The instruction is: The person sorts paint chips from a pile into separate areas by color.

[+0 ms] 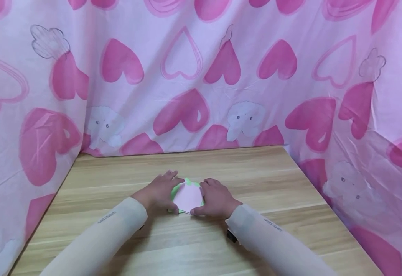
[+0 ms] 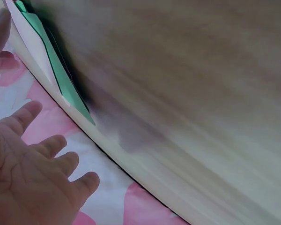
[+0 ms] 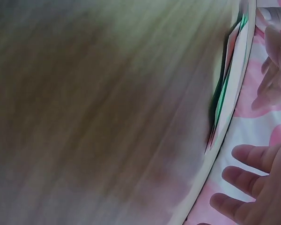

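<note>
A small folded paper, pink on top with green edges, lies flat on the wooden table near its middle. My left hand rests on the paper's left side with its fingers straight. My right hand presses on the right side, its thumb at the paper's near corner. The left wrist view shows the left hand with relaxed, spread fingers beside the green paper edge. In the right wrist view the right hand has extended fingers next to the paper.
A pink cloth with a heart print hangs as a wall behind the table and along both sides. Bare wood extends around the paper, towards the back edge and towards me.
</note>
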Demonstrator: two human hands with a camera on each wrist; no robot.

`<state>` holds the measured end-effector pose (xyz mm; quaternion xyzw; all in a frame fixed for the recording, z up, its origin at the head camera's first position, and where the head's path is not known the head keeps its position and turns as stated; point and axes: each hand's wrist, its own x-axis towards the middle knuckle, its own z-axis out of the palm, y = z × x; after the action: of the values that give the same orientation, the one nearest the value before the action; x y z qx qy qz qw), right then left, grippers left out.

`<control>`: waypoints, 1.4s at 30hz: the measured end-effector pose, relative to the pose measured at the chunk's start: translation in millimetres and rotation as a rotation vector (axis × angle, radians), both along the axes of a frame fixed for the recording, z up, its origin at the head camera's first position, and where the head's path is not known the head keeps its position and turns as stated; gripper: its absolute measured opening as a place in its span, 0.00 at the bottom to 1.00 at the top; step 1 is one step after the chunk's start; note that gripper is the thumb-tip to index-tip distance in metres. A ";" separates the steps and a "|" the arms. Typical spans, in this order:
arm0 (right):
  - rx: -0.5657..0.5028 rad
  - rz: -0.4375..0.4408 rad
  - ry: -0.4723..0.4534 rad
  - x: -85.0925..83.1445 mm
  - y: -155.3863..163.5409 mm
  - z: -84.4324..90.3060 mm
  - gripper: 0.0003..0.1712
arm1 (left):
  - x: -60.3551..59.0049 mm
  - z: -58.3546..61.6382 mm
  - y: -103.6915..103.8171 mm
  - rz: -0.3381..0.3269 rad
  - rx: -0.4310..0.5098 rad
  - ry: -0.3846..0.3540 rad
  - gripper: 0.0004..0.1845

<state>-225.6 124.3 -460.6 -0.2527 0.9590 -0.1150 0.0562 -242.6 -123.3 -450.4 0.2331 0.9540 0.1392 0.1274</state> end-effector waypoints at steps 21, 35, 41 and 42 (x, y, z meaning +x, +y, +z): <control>0.136 -0.104 -0.100 3.2 -12.2 -1.6 0.65 | -14.2 -7.8 6.0 -0.023 -0.077 -0.033 0.50; 0.163 -0.090 -0.080 -4.6 -11.3 -5.3 0.58 | -11.6 -7.1 7.8 -0.018 -0.101 -0.038 0.54; 0.119 -0.082 -0.089 -5.7 -8.0 -4.3 0.64 | -12.3 -7.7 7.5 0.010 -0.054 -0.052 0.57; 0.104 -0.084 -0.094 -6.0 -7.1 -3.7 0.65 | -12.3 -7.2 7.2 0.017 -0.046 -0.055 0.57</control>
<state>-231.6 117.2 -464.3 -0.2035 0.9697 -0.0788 0.1094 -254.9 -116.1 -457.6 0.2178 0.9550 0.1247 0.1579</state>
